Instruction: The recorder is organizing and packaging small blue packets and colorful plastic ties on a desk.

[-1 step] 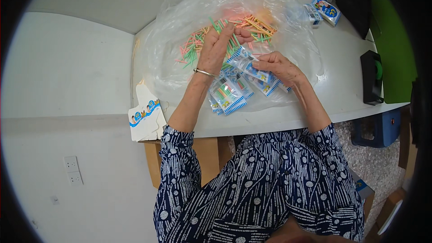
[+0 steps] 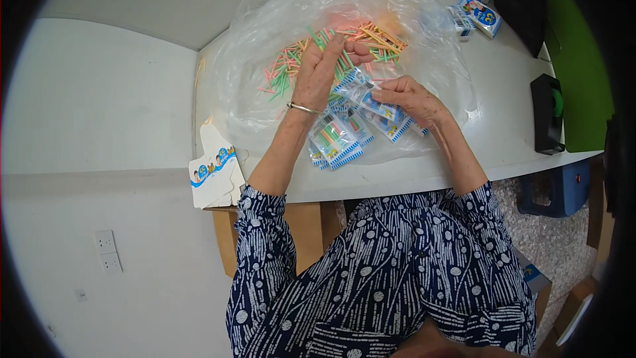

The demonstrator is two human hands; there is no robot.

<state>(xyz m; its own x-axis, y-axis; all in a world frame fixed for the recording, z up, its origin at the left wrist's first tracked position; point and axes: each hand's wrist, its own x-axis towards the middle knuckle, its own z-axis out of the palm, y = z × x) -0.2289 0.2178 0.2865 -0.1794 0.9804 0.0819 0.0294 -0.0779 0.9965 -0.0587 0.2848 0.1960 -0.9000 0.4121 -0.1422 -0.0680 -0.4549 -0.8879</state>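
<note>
My left hand [image 2: 319, 69], with a bangle on its wrist, is closed around several thin sticks [image 2: 318, 38], mostly green, which look like candy sticks. My right hand [image 2: 414, 99] pinches a small clear packet [image 2: 358, 87] with blue striped ends, its upper end close to the left hand's fingers. Beyond the hands, a loose pile of pink, green, yellow and orange sticks [image 2: 381, 40] lies on a large clear plastic bag [image 2: 245, 53]. Below the hands, similar packets [image 2: 331, 138] overlap one another, and coloured sticks show through the front one.
A white table [image 2: 510, 99] carries everything. At its far right are blue-and-white packs [image 2: 478, 16], a black bag [image 2: 522, 3] and a black tape dispenser [image 2: 544, 116] beside a green panel [image 2: 586, 79]. A printed white carton [image 2: 215, 172] sits at the near left corner, against a wall.
</note>
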